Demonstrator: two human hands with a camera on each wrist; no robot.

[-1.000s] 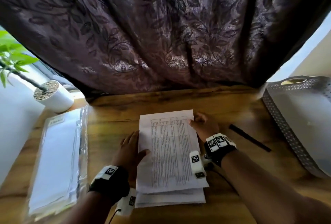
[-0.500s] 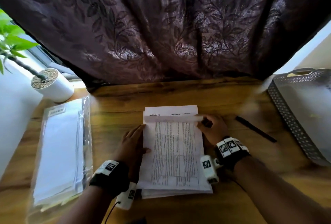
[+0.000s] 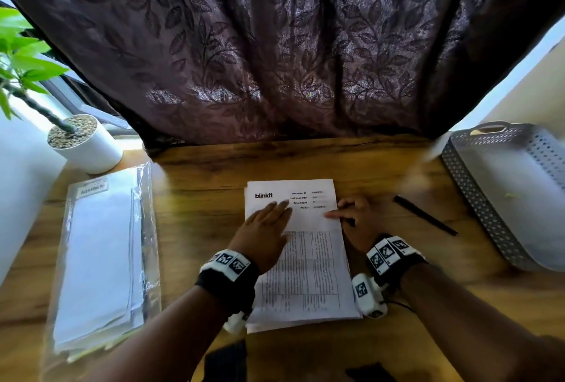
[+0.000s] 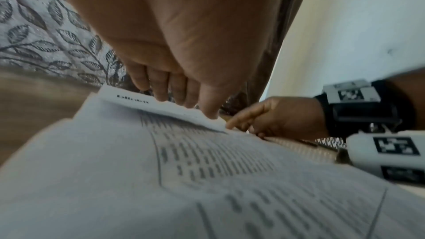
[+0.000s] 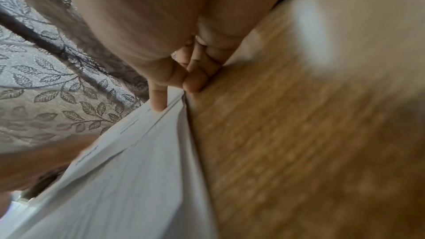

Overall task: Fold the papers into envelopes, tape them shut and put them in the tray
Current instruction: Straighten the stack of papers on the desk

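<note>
A stack of printed papers (image 3: 308,274) lies in the middle of the wooden table (image 3: 198,198). The top sheet's far end is folded toward me as a flap (image 3: 305,218) bearing a "blinkit" header. My left hand (image 3: 266,229) lies flat on the flap's left half, its straight fingers (image 4: 188,101) pressing the flap (image 4: 161,108) down. My right hand (image 3: 357,219) sits at the flap's right edge, and its extended index finger (image 5: 158,101) touches the paper (image 5: 138,179) while the other fingers are curled. The grey perforated tray (image 3: 477,198) stands at the right. No tape is in view.
A black pen (image 3: 425,219) lies between the papers and the tray. A clear plastic sleeve of white sheets (image 3: 101,253) lies at the left, with a white plant pot (image 3: 88,149) behind it. A dark curtain (image 3: 275,60) hangs over the table's far edge. Something dark (image 3: 226,360) sits at the near edge.
The top sheet's far end has been folded over into a wide flap. My left hand moved from the sheet's left edge up onto the flap. My right hand followed the fold toward me.
</note>
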